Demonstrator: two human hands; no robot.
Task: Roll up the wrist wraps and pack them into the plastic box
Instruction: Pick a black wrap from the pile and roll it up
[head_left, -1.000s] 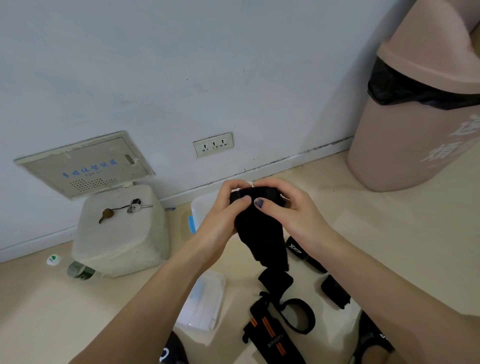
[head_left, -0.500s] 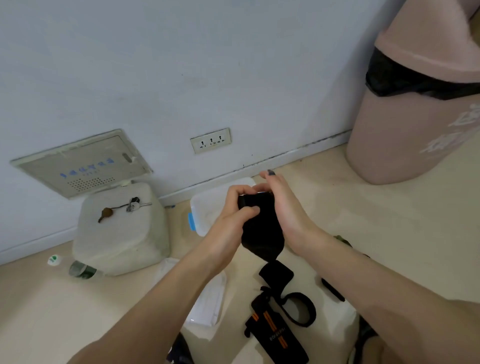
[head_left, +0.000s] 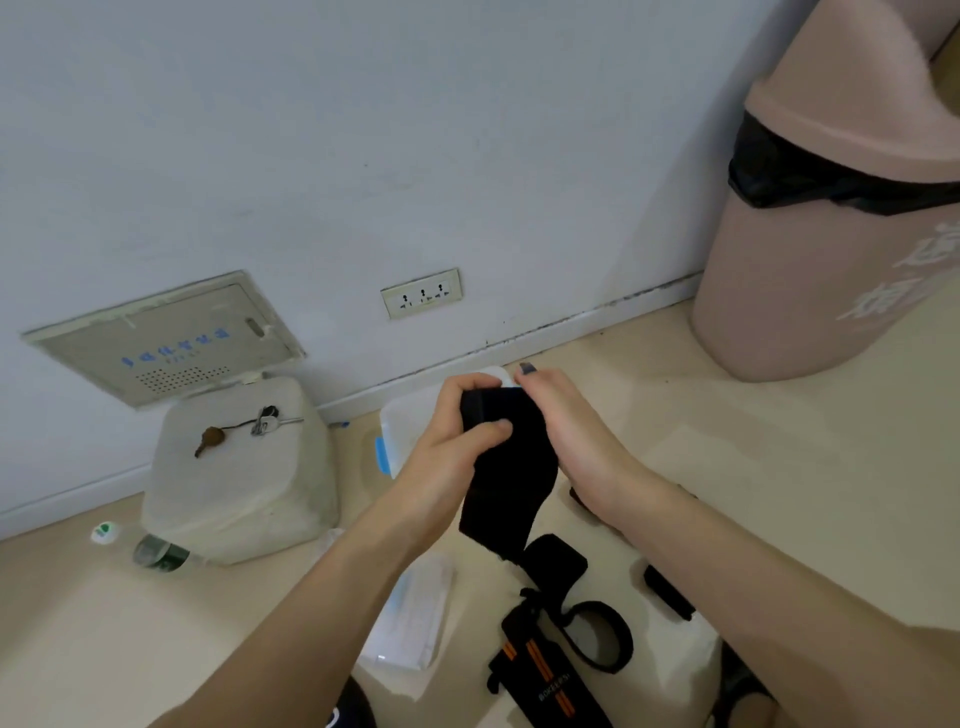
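Note:
I hold a black wrist wrap up in front of me, its rolled top end between both hands and its loose tail hanging toward the floor. My left hand grips the roll, thumb pressed on its front. My right hand cups the wrap from the right side, fingers behind it. The clear plastic box with a blue latch sits on the floor behind my hands, mostly hidden. Its lid lies nearer me. A second wrap with orange stripes lies on the floor below.
A white block with keys on top stands at the left by the wall, a bottle lying beside it. A large pink bin stands at the right. Small black pieces lie on the floor near my right arm.
The wrap's hanging tail has got shorter as the roll at the top grew. My right hand turned from gripping the front to cupping the wrap's right side.

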